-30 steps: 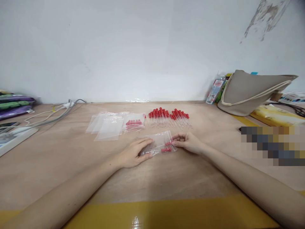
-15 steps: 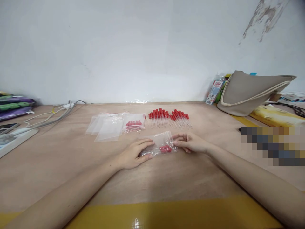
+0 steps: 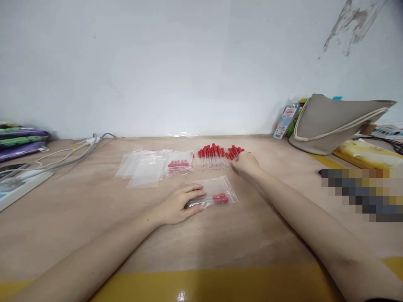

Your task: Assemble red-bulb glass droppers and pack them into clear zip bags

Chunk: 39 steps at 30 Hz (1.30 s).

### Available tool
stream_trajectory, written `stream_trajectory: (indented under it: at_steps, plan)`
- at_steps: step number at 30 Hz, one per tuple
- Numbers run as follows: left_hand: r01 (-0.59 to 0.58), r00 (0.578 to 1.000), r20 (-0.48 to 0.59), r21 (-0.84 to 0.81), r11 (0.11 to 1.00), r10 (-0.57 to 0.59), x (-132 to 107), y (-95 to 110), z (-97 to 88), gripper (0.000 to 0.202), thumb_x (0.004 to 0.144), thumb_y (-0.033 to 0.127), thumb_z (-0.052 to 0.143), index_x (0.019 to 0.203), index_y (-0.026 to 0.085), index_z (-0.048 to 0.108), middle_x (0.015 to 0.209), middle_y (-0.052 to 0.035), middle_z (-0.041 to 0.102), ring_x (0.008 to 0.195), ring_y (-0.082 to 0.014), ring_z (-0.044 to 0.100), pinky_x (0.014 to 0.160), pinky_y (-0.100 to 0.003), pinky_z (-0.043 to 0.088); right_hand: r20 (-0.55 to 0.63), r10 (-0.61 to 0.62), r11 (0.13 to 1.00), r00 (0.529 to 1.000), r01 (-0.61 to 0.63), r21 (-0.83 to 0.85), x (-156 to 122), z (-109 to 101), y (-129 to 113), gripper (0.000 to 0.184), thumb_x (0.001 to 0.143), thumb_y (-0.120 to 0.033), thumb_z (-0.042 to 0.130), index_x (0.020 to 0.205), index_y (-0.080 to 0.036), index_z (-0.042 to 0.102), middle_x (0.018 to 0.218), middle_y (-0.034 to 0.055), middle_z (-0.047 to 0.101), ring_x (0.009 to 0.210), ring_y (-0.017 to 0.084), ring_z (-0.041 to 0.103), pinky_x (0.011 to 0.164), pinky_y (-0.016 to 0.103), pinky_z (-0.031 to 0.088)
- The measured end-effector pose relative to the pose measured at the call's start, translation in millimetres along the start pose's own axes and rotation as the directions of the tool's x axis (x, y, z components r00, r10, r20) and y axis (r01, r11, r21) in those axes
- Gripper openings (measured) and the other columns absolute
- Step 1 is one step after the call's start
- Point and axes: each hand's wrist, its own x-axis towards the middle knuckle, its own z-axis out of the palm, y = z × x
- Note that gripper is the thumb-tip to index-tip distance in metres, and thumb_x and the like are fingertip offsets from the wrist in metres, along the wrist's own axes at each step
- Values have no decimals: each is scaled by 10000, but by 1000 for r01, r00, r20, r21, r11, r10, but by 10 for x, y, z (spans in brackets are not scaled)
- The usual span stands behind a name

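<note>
My left hand (image 3: 178,204) rests on the left end of a clear zip bag (image 3: 215,189) lying on the table, thumb and fingers closed on its edge. Inside the bag are a few droppers with red bulbs (image 3: 220,198). My right hand (image 3: 246,162) has reached back to the right end of a row of loose red-bulb droppers (image 3: 217,155). Its fingers curl over the droppers and are hidden from me. A filled bag of droppers (image 3: 178,164) lies left of the row.
Several empty clear bags (image 3: 143,167) lie beyond my left hand. A grey tote bag (image 3: 330,123) and snack packets (image 3: 285,119) stand at the back right. Cables (image 3: 72,153) and a power strip (image 3: 22,184) lie at the left. Yellow tape (image 3: 220,283) edges the table's front.
My right hand let go of the bag's right end and moved back to the row of loose droppers. The left hand stayed on the bag.
</note>
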Motion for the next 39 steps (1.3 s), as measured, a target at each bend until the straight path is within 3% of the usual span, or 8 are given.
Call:
stream_trajectory:
  at_steps: [10,18,21,24,27,30,35,39]
  plan:
    - [-6,1000,-3,1,1000,6,2,-12,9,427,842,407,459,1242,259,450,1319,-59,415,1196,-220,397,996,-394,334,-2,60,998,998,-60,0,224,104,-31,168,663,-334,575,683,-168,579,743,70,591,856,209,545,813,331,375]
    - [-2,1000,9,6,1000,2,3,-13,6,433,843,413,453,1243,246,451,1324,-69,406,1203,-216,390,1002,-386,327,85,-17,975,996,-2,222,41,-92,-21,225,772,-310,443,681,-135,551,546,32,525,472,105,459,455,218,355]
    - [1,1000,8,9,1000,-1,4,-11,10,438,841,419,455,1243,243,453,1323,-70,406,1204,-216,388,1005,-380,324,49,-133,858,990,91,506,-172,-172,40,204,795,-287,429,913,-136,499,614,0,540,436,58,413,422,178,336]
    - [2,1000,12,20,1000,-3,9,-7,8,439,842,420,452,1240,237,457,1316,-72,414,1203,-212,390,1007,-377,322,25,-196,629,980,107,770,-441,-179,144,566,693,-213,558,1181,-149,280,611,-61,501,409,52,422,402,172,360]
    - [9,1000,12,27,1000,-10,11,-9,5,435,841,421,452,1236,237,462,1314,-68,418,1200,-209,393,1007,-377,323,80,-186,520,979,29,854,-669,-116,237,897,605,-167,612,1290,-212,35,651,-84,489,406,74,486,377,191,409]
    - [8,1000,10,29,1000,-9,8,-12,2,433,842,424,449,1236,245,458,1324,-63,407,1202,-214,391,1002,-388,328,53,-132,454,990,13,891,-778,-18,271,1004,587,-196,643,1299,-277,-60,682,-85,491,409,91,525,365,213,450]
    - [15,1000,4,22,1000,-15,7,12,-10,450,842,416,453,1253,236,423,1302,-63,430,1191,-206,399,995,-381,337,-42,-74,333,996,65,941,-786,144,201,843,604,-249,661,1221,-272,86,679,-97,481,459,103,571,451,256,517]
    - [12,1000,-26,-4,1000,-12,8,19,-9,520,833,410,471,1296,219,334,1278,-76,452,1154,-210,434,964,-381,371,66,-74,266,995,-44,963,-821,206,139,520,672,-282,615,1030,-241,241,632,-85,520,522,119,600,523,274,526]
